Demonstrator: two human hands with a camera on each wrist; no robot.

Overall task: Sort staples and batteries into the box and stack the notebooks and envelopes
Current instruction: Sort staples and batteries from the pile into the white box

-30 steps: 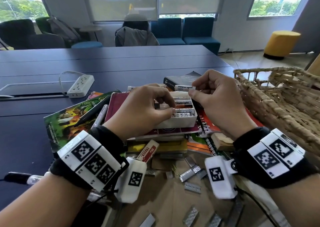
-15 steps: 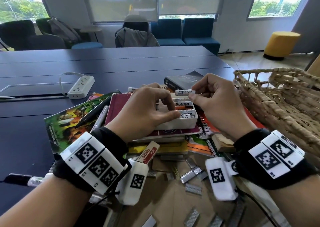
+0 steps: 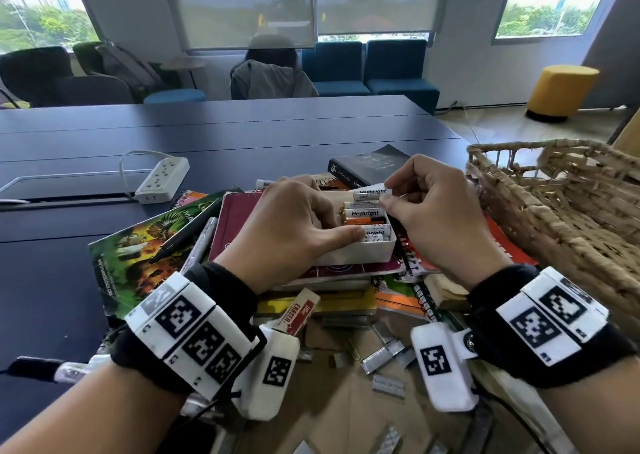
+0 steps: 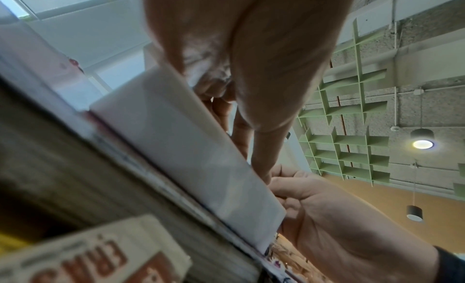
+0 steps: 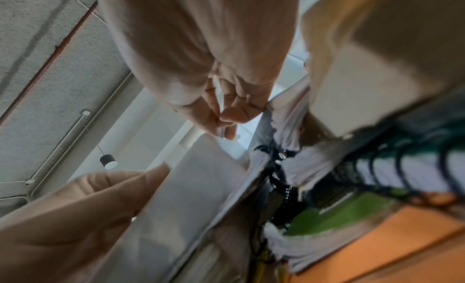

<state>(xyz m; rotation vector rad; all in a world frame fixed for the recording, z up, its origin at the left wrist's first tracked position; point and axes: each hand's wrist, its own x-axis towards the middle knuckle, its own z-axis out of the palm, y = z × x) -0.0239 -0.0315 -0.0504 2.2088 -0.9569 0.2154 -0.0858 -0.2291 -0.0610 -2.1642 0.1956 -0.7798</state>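
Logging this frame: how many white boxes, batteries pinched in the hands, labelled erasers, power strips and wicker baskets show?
white box: 1
battery pinched by the right hand: 1
eraser: 1
power strip: 1
wicker basket: 1
total: 5

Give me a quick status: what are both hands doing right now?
Left hand grips the white box, steadying it. Right hand pinches a Heybright battery over the box's far end. Loose staples lie unsorted in front; nothing blocks the box.
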